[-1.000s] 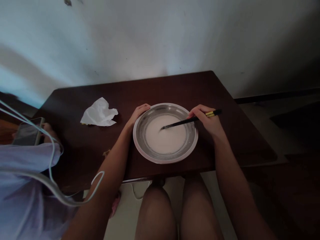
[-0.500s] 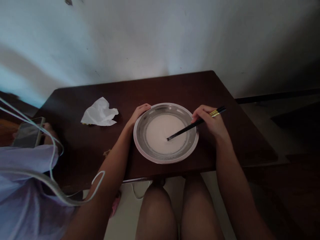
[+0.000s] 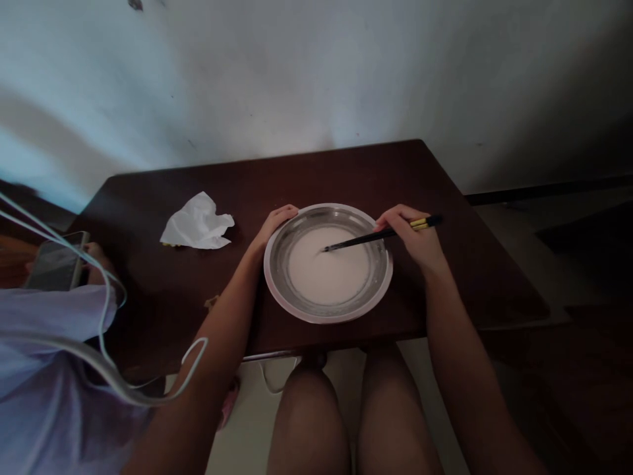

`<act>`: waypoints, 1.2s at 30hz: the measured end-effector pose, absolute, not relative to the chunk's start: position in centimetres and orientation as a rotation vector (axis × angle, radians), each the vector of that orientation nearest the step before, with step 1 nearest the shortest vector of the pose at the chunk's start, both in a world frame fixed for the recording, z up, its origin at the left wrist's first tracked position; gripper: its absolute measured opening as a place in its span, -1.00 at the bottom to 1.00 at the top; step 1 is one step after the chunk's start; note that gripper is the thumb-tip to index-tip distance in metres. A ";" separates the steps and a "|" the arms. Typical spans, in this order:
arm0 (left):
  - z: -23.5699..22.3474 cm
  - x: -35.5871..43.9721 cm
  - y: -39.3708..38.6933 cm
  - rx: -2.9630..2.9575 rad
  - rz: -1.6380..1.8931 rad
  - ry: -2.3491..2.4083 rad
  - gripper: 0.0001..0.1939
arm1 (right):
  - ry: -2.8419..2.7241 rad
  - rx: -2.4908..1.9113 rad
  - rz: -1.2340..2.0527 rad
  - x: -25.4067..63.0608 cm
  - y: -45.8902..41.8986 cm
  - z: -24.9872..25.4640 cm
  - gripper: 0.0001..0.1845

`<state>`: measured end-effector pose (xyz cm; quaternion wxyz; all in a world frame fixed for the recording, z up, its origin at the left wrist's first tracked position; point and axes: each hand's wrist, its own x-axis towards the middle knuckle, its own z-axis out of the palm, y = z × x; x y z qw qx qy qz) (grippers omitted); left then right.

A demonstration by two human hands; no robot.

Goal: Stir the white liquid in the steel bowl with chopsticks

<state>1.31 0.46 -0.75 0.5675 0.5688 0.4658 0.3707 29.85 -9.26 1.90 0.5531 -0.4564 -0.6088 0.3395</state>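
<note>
A wide metal bowl (image 3: 277, 290) stands on the dark wooden table, partly filled with a pale, milky batter (image 3: 329, 274). At the bowl's left rim, my left hand (image 3: 275, 223) grips the edge, its fingers curled against the outside and partly hidden. Over the right rim, my right hand (image 3: 413, 237) is closed around a pair of black chopsticks (image 3: 361, 239) with gold bands near the top. Their tips dip into the batter left of its middle.
A crumpled white tissue (image 3: 198, 223) lies on the table (image 3: 341, 168) to the left. At far left, another person in a pale sleeve (image 3: 54, 316) holds a phone (image 3: 57, 264). White cables (image 3: 106, 310) cross in front of that person. A wall (image 3: 297, 79) stands behind the table.
The chopstick tips have moved up and left through the batter, and the chopsticks lie flatter. My right hand has shifted slightly left. My left hand and the bowl stay put.
</note>
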 end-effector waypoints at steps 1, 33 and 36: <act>-0.8 1.3 0.5 1.336 0.873 1.089 -0.82 | -1.375 -1.081 0.759 30.0 -9.2 1.8 -0.75; -0.4 1.4 0.2 1.358 0.870 1.115 -0.82 | -1.520 -1.109 0.855 29.6 -9.4 2.1 -0.70; -0.6 1.4 0.3 1.336 0.870 1.106 -0.82 | -1.365 -1.131 0.725 30.1 -9.2 1.9 -0.68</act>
